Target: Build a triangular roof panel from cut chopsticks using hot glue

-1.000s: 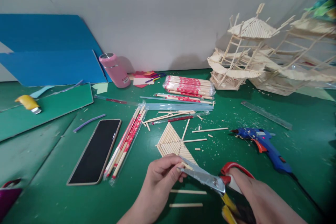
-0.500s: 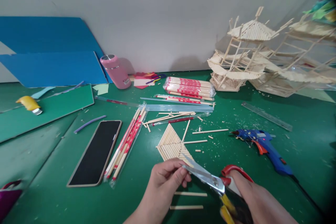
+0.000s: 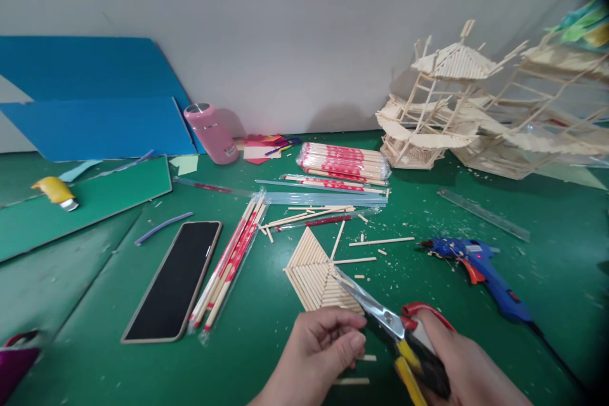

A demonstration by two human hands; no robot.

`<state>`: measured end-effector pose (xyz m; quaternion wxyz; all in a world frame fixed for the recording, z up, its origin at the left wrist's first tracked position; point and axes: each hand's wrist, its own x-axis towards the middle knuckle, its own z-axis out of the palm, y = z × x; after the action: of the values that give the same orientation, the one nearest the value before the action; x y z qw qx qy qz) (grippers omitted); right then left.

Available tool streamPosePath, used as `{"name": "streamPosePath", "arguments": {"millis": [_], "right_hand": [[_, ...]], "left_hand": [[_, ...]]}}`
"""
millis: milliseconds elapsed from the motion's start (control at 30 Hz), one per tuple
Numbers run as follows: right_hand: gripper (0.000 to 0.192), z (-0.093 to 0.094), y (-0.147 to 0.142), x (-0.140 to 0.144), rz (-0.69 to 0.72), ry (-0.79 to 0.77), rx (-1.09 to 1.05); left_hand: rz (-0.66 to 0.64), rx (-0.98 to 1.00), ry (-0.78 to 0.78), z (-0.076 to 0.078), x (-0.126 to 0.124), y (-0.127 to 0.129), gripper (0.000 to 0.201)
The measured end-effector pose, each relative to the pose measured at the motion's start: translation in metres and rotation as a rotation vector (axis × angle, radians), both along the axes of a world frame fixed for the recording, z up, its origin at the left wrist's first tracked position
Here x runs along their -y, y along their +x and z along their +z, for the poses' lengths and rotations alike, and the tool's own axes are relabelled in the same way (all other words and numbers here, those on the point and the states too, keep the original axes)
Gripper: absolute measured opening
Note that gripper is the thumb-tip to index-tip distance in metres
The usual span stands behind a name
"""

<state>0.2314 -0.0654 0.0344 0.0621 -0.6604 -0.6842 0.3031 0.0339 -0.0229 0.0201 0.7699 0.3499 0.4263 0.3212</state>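
Observation:
My right hand (image 3: 464,365) grips scissors (image 3: 380,316) with red and yellow handles; their blades are closed and point up-left over a fan-shaped panel of glued wooden sticks (image 3: 316,269). Just left of the blades, my left hand (image 3: 321,352) is curled near the panel's near edge, fingers pinched together; what they pinch is hidden. Two short cut sticks (image 3: 352,381) lie on the green mat just below that hand.
A phone (image 3: 174,279) lies left, beside wrapped chopsticks (image 3: 231,257). More chopstick packs (image 3: 345,160), a blue glue gun (image 3: 480,266), a clear ruler (image 3: 483,214), stick pagoda models (image 3: 438,101), a pink bottle (image 3: 212,133), blue boards (image 3: 95,98) and a yellow cutter (image 3: 54,191) surround the mat.
The scissors have swung from pointing left to pointing up-left over the panel. My left hand dropped lower and toward me, away from the blade tip. The view tilted slightly downward.

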Motion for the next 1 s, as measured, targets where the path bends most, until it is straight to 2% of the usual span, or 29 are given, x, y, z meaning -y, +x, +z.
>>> {"name": "streamPosePath", "arguments": {"millis": [267,500,667,1000], "right_hand": [[0.029,-0.001,0.0,-0.001,-0.009,0.003,-0.009],[0.02,-0.01,0.005,0.003,-0.038,-0.028,0.02],[0.018,-0.014,0.007,0.004,-0.036,-0.007,0.046],[0.022,-0.008,0.002,0.005,-0.085,0.011,-0.025]], "left_hand": [[0.032,0.171,0.001,-0.001,-0.001,0.009,0.037],[0.152,0.096,-0.03,0.011,-0.011,0.011,0.033],[0.125,0.042,0.003,0.013,-0.015,0.012,0.024],[0.124,-0.063,0.077,0.01,-0.021,0.013,0.017]]}}
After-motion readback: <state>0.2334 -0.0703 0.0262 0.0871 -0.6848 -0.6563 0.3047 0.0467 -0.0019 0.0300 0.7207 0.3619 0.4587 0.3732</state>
